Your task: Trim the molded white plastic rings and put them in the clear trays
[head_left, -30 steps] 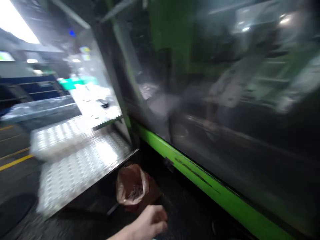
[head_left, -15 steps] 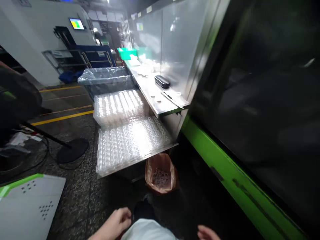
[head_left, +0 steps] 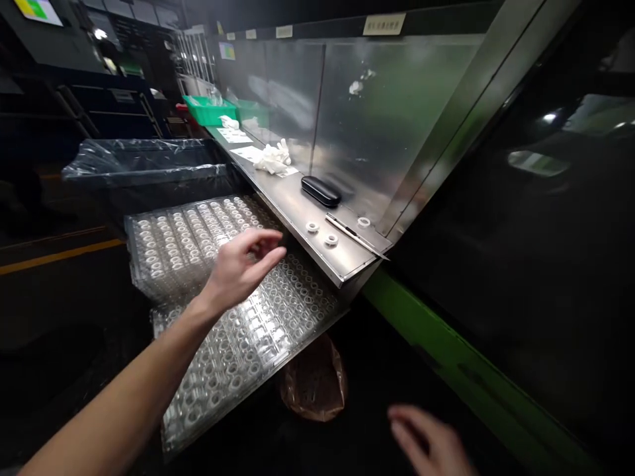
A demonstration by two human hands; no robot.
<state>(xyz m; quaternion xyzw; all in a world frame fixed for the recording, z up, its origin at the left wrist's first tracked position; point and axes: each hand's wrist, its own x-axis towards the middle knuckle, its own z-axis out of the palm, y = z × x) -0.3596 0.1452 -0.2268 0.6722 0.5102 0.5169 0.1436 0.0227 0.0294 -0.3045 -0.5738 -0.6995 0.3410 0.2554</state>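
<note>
The white ring (head_left: 331,244) lies flat to the right of the empty, parted-fingered left hand (head_left: 239,268), nearer than the blurred, seemingly empty right hand (head_left: 437,444).

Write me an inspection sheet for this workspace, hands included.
Surface: steel shelf, reflective.
Job's things: clear molded trays below the shelf; two white rings near its front edge, a third ring farther back.
Clutter: black case, slim pointed tool, crumpled white gloves.
Hands: left hand open above the trays; right hand blurred, fingers apart from thumb; neither visibly holds anything.
Cables: nothing seen.
Surroundings: plastic-lined bin, green basket, brown bag, green machine base.
</note>
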